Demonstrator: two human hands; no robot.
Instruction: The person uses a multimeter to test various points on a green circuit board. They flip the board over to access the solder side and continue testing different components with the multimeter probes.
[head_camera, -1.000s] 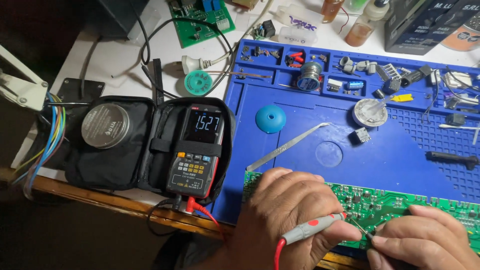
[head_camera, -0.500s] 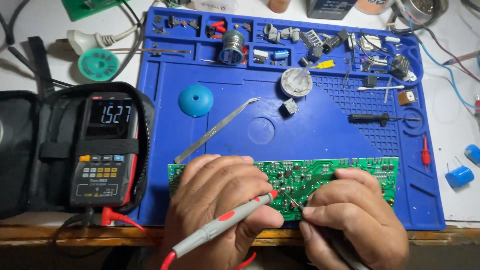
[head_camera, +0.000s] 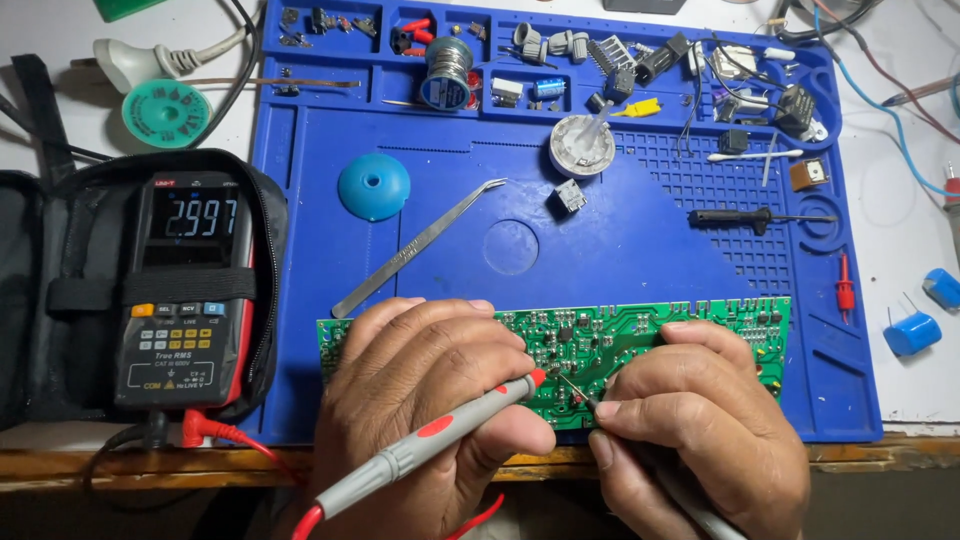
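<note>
Down at the lower middle of the frame, both hands are working over a green circuit board (head_camera: 640, 335) that is lying along the bottom edge of a blue work mat (head_camera: 620, 240). The left hand (head_camera: 430, 400) is curling its fingers around a grey test probe with a red tip (head_camera: 440, 440), gripping it like a pen; the probe is slanting up to the right, its red end sitting over the board's middle. The right hand (head_camera: 700, 430) is pinching a second, darker probe (head_camera: 585, 395) between thumb and forefinger, and that thin metal point is meeting the board just beside the red tip. Whether either point is truly touching a solder joint is too small to tell.

At the left of the frame, a black multimeter (head_camera: 190, 290) is resting in an open black case (head_camera: 60, 300), its screen showing lit digits. Red and black leads (head_camera: 215, 432) are plugging into its lower end and trailing along the wooden table edge (head_camera: 150, 465).

On the mat above the board, metal tweezers (head_camera: 420, 250) are lying at a slant, with a blue dome-shaped cap (head_camera: 374, 187) just beside their tip. A small black screwdriver (head_camera: 745, 217) is lying further right. A solder spool (head_camera: 446, 75) is sitting in the tray row at the upper middle, among small parts.
</note>
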